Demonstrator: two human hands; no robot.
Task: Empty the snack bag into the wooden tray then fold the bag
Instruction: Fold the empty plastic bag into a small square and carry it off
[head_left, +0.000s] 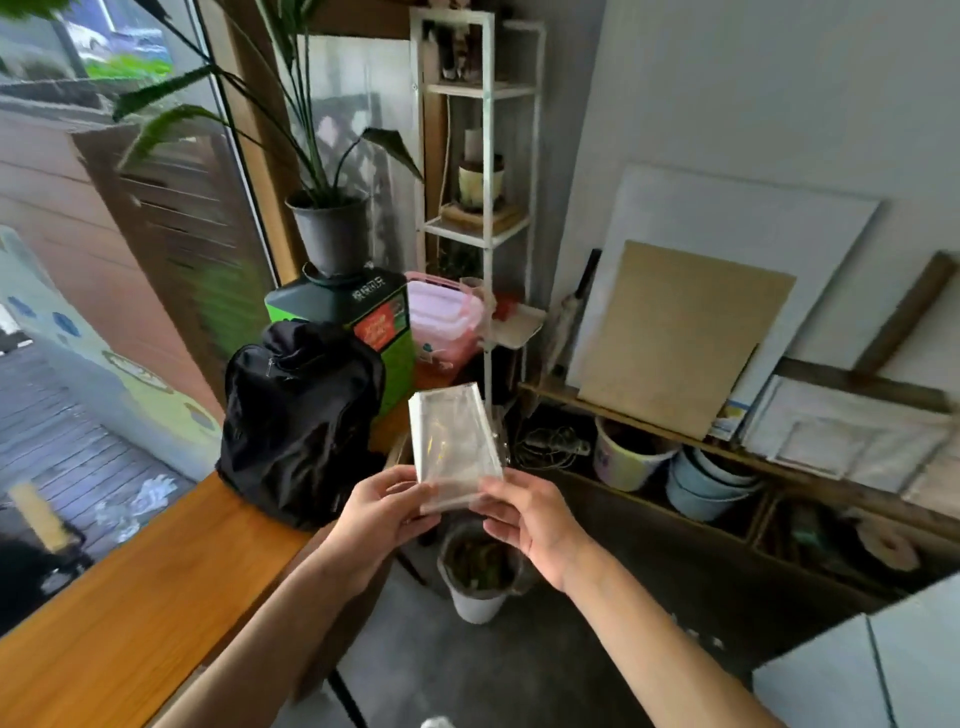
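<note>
Both hands, left (382, 512) and right (524, 517), are gripping the bag's (454, 447) lower edge, holding it up beyond the surface (156, 582).

I'm getting daylight from the window (104, 218) at 9–10 o'clock; the rest of the room is dim. The wall (753, 93) at 1 o'clock is evenly lit, no hard shadows. The floor (597, 597) at 5 o'clock is dark, with detail lost under the shelf (727, 452). Glare on the clear bag (457, 447) at centre. Motion blur smears the plant (249, 114) at 11 o'clock. Strong wide-angle bending at the edges. Overall soft.
</note>
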